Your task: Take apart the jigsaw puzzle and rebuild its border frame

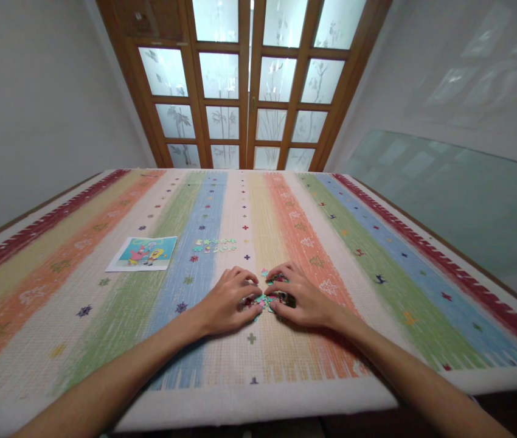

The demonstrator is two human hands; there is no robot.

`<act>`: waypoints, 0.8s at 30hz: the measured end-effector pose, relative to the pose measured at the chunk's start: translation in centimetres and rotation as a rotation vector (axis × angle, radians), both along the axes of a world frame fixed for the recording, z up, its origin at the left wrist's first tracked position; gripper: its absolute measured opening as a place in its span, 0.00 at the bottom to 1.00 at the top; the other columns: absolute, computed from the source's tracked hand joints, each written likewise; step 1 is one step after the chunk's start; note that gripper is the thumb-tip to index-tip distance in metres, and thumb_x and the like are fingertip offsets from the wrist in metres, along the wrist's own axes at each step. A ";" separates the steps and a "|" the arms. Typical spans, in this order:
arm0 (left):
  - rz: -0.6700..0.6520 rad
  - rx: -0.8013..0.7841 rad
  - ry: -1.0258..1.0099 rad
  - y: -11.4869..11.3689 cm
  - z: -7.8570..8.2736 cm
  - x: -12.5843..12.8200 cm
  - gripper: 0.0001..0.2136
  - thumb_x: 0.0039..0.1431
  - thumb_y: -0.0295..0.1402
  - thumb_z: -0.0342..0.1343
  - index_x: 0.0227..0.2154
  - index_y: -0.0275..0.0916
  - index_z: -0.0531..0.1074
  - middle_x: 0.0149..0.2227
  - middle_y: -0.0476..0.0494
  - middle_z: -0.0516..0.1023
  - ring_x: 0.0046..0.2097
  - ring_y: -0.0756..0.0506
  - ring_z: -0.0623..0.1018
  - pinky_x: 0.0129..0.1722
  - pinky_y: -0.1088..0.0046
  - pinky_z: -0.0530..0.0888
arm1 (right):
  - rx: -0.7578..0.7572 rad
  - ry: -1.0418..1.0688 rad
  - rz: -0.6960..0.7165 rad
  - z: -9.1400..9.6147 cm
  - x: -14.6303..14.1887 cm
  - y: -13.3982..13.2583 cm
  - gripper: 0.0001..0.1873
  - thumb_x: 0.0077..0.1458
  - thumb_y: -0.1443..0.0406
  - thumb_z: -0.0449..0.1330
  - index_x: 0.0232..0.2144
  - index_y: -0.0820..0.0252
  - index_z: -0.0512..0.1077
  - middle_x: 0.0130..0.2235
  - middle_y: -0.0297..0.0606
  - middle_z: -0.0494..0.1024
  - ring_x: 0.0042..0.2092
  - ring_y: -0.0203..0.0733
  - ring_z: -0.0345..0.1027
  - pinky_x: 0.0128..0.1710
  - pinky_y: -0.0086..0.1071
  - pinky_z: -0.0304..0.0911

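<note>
My left hand [230,300] and my right hand [295,298] rest side by side on a striped, many-coloured cloth [345,267] that covers a table. Their fingers are curled down over a small heap of jigsaw pieces [267,294] between them, and the fingertips press on the pieces. A second loose group of pale puzzle pieces [215,245] lies farther away, a little to the left. A cartoon picture card [143,253] lies flat at the left of that group.
The table's near edge [258,404] runs just below my forearms. A wooden door with frosted glass panes [249,85] stands behind the table. White walls close in on both sides, and a glass panel [459,194] leans at the right.
</note>
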State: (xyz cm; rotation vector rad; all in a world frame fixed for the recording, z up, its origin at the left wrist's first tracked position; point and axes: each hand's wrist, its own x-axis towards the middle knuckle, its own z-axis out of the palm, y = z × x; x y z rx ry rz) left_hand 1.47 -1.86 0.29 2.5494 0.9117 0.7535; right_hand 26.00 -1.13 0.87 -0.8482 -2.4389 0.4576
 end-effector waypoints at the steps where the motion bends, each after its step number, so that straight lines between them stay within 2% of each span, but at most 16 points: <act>1: -0.005 -0.010 -0.008 -0.1 -0.1 0.2 0.07 0.66 0.36 0.58 0.43 0.42 0.78 0.47 0.41 0.77 0.51 0.40 0.72 0.54 0.56 0.69 | -0.001 -0.001 0.004 0.0 0.0 0.0 0.08 0.59 0.67 0.62 0.41 0.57 0.79 0.48 0.45 0.75 0.53 0.52 0.64 0.54 0.51 0.64; 11: 0.047 -0.059 -0.018 0.4 0.1 -0.5 0.05 0.66 0.36 0.59 0.38 0.42 0.78 0.44 0.42 0.77 0.50 0.41 0.72 0.53 0.57 0.70 | 0.008 -0.006 0.006 0.3 0.1 0.0 0.13 0.56 0.73 0.59 0.40 0.56 0.79 0.47 0.45 0.76 0.52 0.52 0.65 0.54 0.53 0.63; 18: 0.043 -0.039 0.008 0.8 0.1 -0.9 0.07 0.67 0.33 0.57 0.40 0.43 0.80 0.45 0.42 0.77 0.51 0.40 0.72 0.54 0.56 0.70 | 0.003 -0.015 0.052 0.4 0.0 -0.2 0.08 0.62 0.66 0.61 0.41 0.55 0.80 0.47 0.44 0.75 0.53 0.51 0.64 0.54 0.50 0.64; 24: 0.089 -0.037 0.000 1.1 -0.3 -1.0 0.08 0.67 0.31 0.55 0.41 0.43 0.79 0.44 0.42 0.77 0.50 0.40 0.72 0.53 0.56 0.71 | 0.004 -0.010 0.059 0.1 -0.2 -0.3 0.06 0.59 0.66 0.63 0.39 0.55 0.79 0.47 0.43 0.75 0.52 0.50 0.64 0.53 0.49 0.64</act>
